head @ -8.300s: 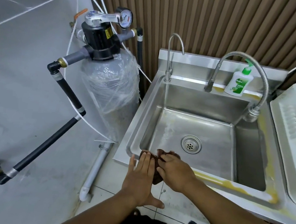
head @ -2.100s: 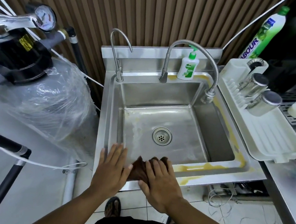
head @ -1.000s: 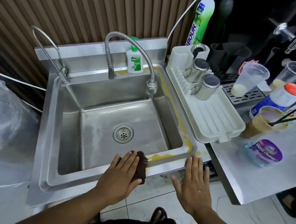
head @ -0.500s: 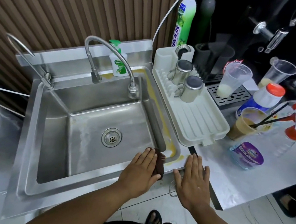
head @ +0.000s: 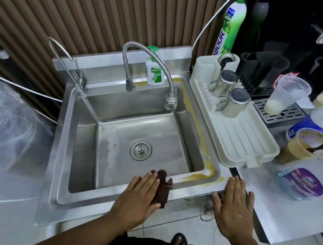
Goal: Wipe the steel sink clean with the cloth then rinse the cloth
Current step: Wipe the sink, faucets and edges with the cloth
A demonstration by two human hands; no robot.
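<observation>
Sink rim (head: 62,151) streaked yellow; ribbed wall (head: 88,15) behind.

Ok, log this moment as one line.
step: wiping sink front rim | left hand: pressing brown cloth flat | right hand: open at front-right corner | yellow residue: on right rim

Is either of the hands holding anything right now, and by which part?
Nothing is gripped. The left hand presses flat on the cloth, on the front sink rim; the right hand lies flat at that rim's right corner.
</observation>
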